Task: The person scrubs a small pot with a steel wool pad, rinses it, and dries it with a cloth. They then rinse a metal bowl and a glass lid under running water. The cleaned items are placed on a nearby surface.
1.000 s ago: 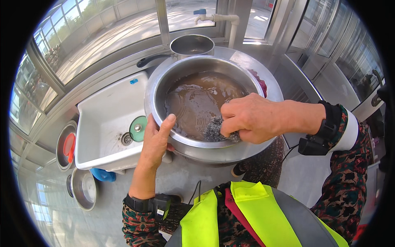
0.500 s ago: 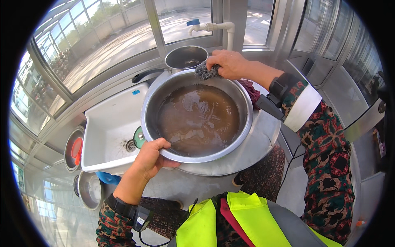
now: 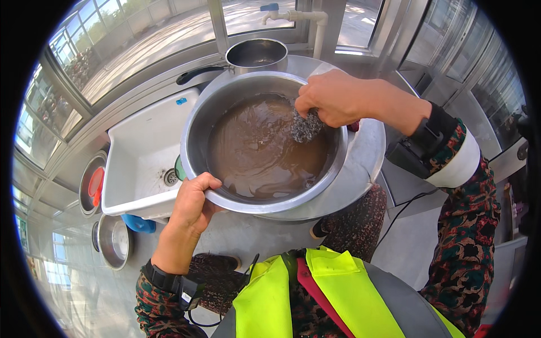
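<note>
A wide steel basin point(image 3: 194, 121) with murky brown water point(image 3: 253, 152) in it rests on a round metal tabletop point(image 3: 369, 149). My left hand point(image 3: 194, 204) grips the basin's near-left rim, thumb on top and fingers underneath. In my right hand point(image 3: 333, 100) is a grey steel wool scourer point(image 3: 306, 125), pinched from above. It hangs inside the right side of the basin, at or just over the water. Whether it touches the surface is hard to tell. Behind the right wrist, a dark red cloth point(image 3: 354, 127) is mostly hidden.
A saucepan point(image 3: 256, 55) with a black handle stands behind the basin, below a white tap point(image 3: 293, 17) with a blue lever. To the left is a white sink point(image 3: 135, 146). Steel bowls point(image 3: 115, 242) and a red strainer point(image 3: 96, 183) lie at lower left. Glass walls enclose the far side.
My right hand has moved from the basin's far rim down and toward me, bringing the scourer over the water. The water now swirls. My left hand stays on the rim.
</note>
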Motion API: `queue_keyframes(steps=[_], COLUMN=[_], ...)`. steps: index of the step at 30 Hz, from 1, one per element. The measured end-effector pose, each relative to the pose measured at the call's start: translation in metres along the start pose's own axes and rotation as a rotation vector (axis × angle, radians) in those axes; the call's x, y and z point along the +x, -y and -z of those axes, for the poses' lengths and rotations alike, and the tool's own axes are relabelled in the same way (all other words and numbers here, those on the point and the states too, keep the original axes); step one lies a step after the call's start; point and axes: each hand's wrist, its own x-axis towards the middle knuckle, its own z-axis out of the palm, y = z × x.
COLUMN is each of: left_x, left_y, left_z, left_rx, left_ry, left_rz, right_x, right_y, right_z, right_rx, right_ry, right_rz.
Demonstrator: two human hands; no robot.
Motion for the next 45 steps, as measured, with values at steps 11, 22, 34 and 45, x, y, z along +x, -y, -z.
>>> queue_keyframes(steps=[11, 22, 34, 45], left_x=[-0.067, -0.113, -0.011, 0.055], left_y=[-0.007, -0.068, -0.069, -0.025], left_z=[0.031, 0.125, 0.270, 0.299], left_rx=[-0.167, -0.148, -0.157, -0.515], left_ry=[-0.096, -0.345, -0.621, -0.675], left_rz=[-0.131, -0.296, -0.253, -0.365], right_x=[0.015, 0.036, -0.028, 0.115], right_y=[0.136, 0.100, 0.015, 0.083], right_z=[0.019, 0.049, -0.041, 0.065], right_rx=[0.670, 0.314, 0.466, 0.018], right_ry=[-0.256, -0.853, -0.404, 0.006], right_rz=[0.500, 0.177, -0.361, -0.002])
